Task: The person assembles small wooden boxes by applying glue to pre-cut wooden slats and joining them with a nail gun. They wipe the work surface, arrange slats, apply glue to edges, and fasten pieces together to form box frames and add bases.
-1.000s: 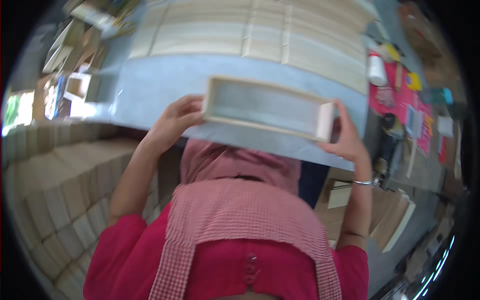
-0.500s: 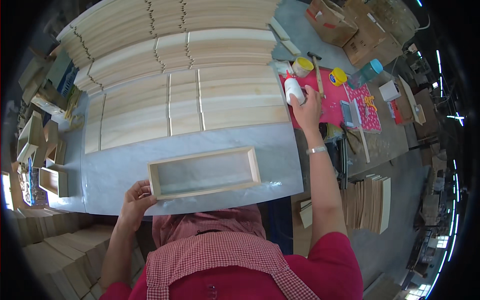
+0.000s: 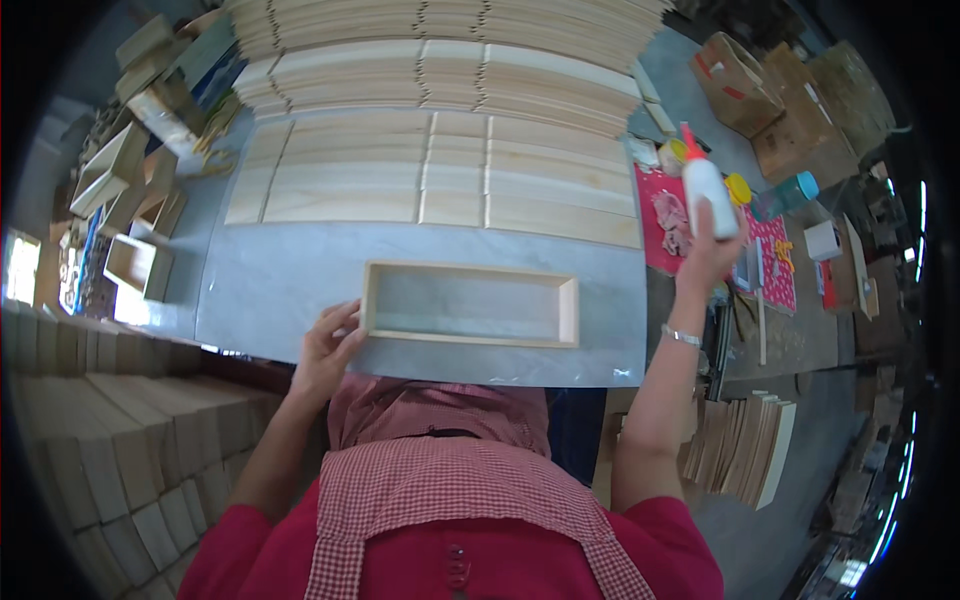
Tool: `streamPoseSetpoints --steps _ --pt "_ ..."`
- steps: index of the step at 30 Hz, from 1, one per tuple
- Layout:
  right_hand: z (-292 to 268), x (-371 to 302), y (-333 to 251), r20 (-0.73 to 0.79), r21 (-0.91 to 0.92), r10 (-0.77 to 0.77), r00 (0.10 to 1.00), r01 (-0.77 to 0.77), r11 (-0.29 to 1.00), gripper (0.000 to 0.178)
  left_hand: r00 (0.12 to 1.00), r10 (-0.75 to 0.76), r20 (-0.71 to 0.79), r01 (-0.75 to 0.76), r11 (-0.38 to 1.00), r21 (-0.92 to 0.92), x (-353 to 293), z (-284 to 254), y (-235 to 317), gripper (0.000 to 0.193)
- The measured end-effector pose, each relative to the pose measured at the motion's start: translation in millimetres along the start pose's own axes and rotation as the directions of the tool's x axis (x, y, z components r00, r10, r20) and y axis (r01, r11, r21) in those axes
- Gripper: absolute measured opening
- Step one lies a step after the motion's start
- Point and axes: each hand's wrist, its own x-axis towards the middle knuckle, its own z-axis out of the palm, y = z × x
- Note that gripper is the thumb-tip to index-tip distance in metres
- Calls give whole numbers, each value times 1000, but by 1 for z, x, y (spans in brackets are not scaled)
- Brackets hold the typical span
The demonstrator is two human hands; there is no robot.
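A rectangular wooden frame [image 3: 470,341] lies flat near the table's front edge, with the grey tabletop showing through its middle. My left hand [image 3: 328,348] grips the frame's left end, thumb and fingers closed at the near corner. Over at the right, my right hand [image 3: 712,255] is wrapped round the lower part of a white squeeze bottle [image 3: 703,190] with a red nozzle. The bottle is raised above the red cloth [image 3: 655,240], nozzle pointing up and tilted slightly left.
Stacked wooden boards [image 3: 360,170] cover the far side of the table [image 3: 290,290]. A yellow-lidded tub [image 3: 738,188], a teal-capped bottle [image 3: 785,197] and cardboard boxes [image 3: 740,85] stand at right. Small wooden boxes [image 3: 140,268] sit at left; more boards [image 3: 740,450] stand below right.
My right hand has lifted the white bottle off the red cloth, uncovering a crumpled pink rag. My left hand stays on the frame. The whole view has shifted.
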Motion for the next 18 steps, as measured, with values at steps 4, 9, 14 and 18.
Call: streamPoseSetpoints --steps 4,9,14,18 --pt "-6 -56 -12 17 -8 -118 993 118 993 50 934 357 -16 -289 780 555 -7 18 8 60" --pt "10 -128 -22 311 186 -8 950 -53 981 52 840 535 -95 -358 676 645 1 23 -8 60" --pt "50 -206 -32 576 12 72 814 -97 995 61 796 595 -113 -388 644 659 6 22 -26 57" --pt "69 -234 -33 687 33 5 727 -38 999 68 807 576 -131 -384 679 625 4 22 -24 57"
